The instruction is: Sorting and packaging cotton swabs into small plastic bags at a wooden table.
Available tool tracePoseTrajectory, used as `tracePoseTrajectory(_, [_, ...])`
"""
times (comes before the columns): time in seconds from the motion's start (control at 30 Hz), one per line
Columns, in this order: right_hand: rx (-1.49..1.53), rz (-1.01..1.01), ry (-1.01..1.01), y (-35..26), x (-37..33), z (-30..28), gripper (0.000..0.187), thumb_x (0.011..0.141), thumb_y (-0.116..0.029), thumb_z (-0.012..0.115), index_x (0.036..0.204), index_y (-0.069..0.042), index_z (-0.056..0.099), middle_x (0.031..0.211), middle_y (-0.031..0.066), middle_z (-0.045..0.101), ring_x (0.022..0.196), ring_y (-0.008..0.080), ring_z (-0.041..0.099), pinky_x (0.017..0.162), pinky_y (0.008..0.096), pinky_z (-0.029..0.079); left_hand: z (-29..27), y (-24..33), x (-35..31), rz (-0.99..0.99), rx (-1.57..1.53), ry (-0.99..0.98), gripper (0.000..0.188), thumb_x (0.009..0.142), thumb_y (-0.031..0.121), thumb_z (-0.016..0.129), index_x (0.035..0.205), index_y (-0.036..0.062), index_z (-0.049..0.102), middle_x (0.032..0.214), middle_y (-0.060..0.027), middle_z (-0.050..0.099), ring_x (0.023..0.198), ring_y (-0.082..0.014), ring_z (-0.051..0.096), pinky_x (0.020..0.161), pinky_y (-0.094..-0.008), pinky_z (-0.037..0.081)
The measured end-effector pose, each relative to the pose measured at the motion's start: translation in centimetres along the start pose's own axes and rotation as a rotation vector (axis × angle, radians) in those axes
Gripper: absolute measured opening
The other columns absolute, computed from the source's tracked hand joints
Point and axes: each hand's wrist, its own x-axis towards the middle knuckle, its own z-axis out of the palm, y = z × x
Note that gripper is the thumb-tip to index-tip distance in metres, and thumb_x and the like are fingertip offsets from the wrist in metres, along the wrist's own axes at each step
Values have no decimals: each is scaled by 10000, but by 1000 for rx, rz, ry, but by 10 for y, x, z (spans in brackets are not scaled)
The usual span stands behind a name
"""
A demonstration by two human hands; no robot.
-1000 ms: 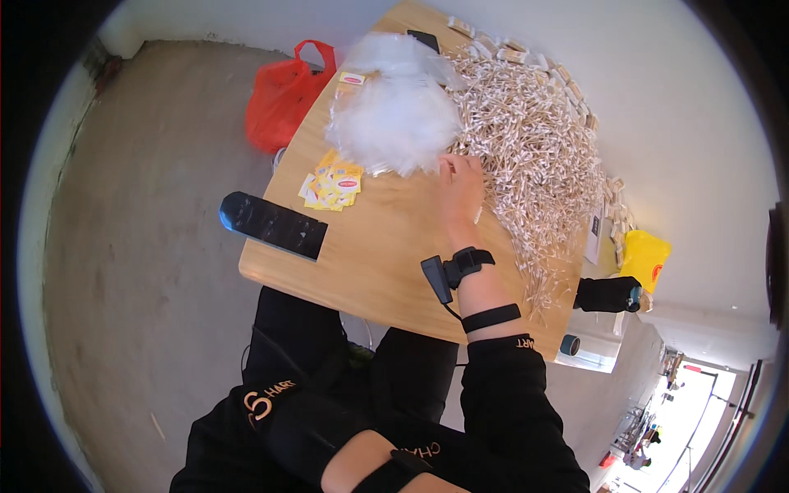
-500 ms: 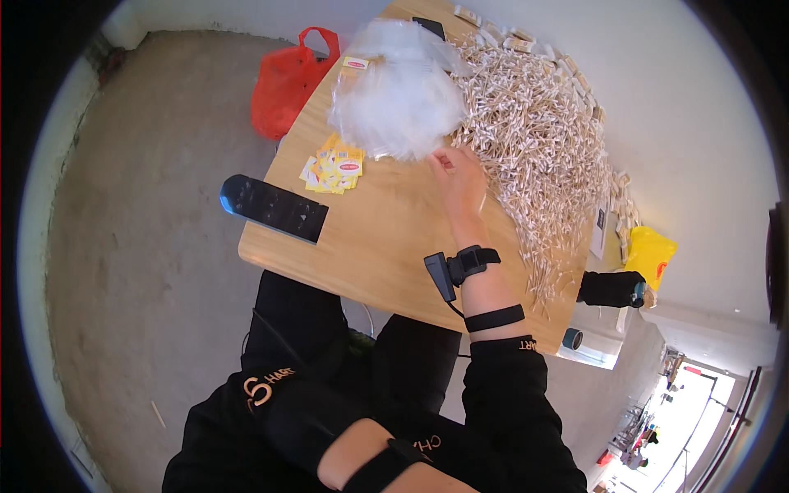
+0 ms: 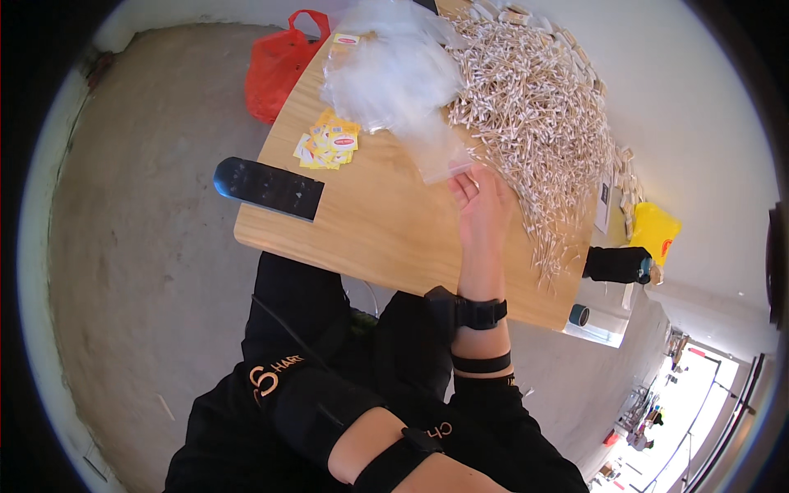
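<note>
My right hand (image 3: 481, 193) is turned palm up over the table, its fingers closed on the lower edge of a clear plastic bag (image 3: 436, 158). That bag stretches from the front of a pile of clear plastic bags (image 3: 386, 78). Just to the right of the hand spreads a large heap of cotton swabs (image 3: 534, 115) with white tips and wooden sticks. Left of the bags lies a small stack of yellow and white cards (image 3: 329, 141). My left forearm (image 3: 374, 440) crosses low in front of my body; the left hand is out of view.
The wooden table (image 3: 370, 226) has a dark, round-ended strip (image 3: 267, 187) jutting past its left edge. A red bag (image 3: 279, 74) is beyond the left side. At the right are a yellow bag (image 3: 655, 230), a black cylindrical thing (image 3: 616, 264) and a clear container (image 3: 600, 329).
My right hand has turned palm up and come back slightly toward me and right, drawing one plastic bag out from the pile's front. The view has shifted a little.
</note>
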Motion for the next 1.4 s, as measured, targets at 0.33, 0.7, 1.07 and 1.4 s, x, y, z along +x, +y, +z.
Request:
tracePoseTrajectory(0.33, [-63,128,-114,17,-51,-26,123,943,-139,560,984,-33,609,977,112,678,868,171,661,763,287,543,-57,10,12,-784,-717,-300,378,781,377,690,1014,81,663,1054,-119,605,1047,-319,546,851,-417,449])
tracePoseTrajectory(0.7, [-24,62,-1,34,-85,-20,181,920,-170,621,929,12,626,882,67,667,854,136,647,772,273,539,-132,-48,-173,-1123,1132,544,262,727,109,776,908,29,604,922,-94,613,834,-228,606,716,-323,473])
tracePoseTrajectory(1.07, [23,101,-27,56,-85,-7,219,931,-194,612,936,25,611,907,75,661,836,126,637,797,271,530,-132,-61,-203,-975,1357,579,142,772,85,725,856,38,621,813,-101,617,721,-250,639,642,-352,494])
tracePoseTrajectory(1.4, [12,88,-131,61,-91,-3,258,877,-143,694,1046,19,585,995,72,623,905,128,620,807,261,509,-135,-56,-208,-1095,623,1042,123,874,99,659,920,-12,634,820,-53,675,769,-97,633,700,-235,484])
